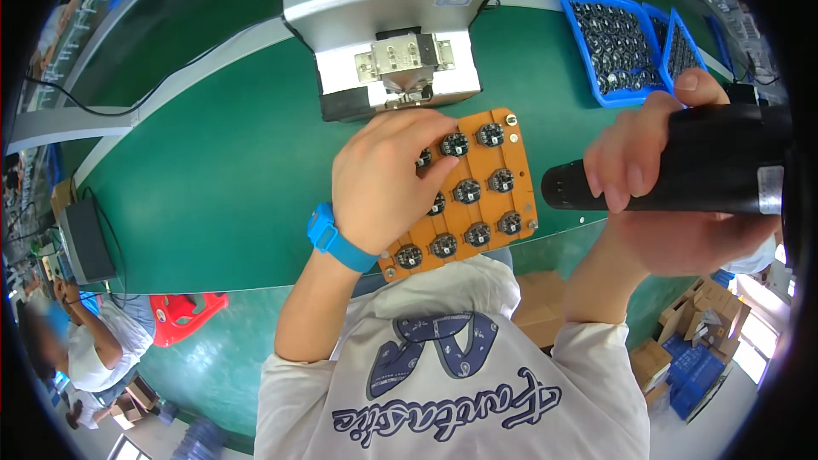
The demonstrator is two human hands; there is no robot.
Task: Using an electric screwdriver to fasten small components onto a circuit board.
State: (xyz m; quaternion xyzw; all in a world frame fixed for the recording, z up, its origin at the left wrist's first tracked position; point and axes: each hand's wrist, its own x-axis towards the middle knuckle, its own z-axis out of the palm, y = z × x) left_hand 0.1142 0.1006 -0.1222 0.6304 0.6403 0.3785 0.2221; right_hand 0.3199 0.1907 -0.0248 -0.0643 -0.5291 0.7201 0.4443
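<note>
An orange fixture board (pixel 520 172) lies on the green table near its front edge, holding several small round black parts (pixel 467 191) in rows. My left hand (pixel 388 177), with a blue wristband, rests flat on the board's left side, fingers on the parts there. My right hand (pixel 656 170) is raised to the right of the board and grips a black power screwdriver (pixel 682 172) held sideways, its nose pointing left toward the board.
A grey metal press machine (pixel 388 30) stands just behind the board. Blue trays (pixel 613 43) of small black parts sit at the back right. A dark box (pixel 83 240) is at the table's left end. Another person sits at lower left; cardboard boxes are at lower right.
</note>
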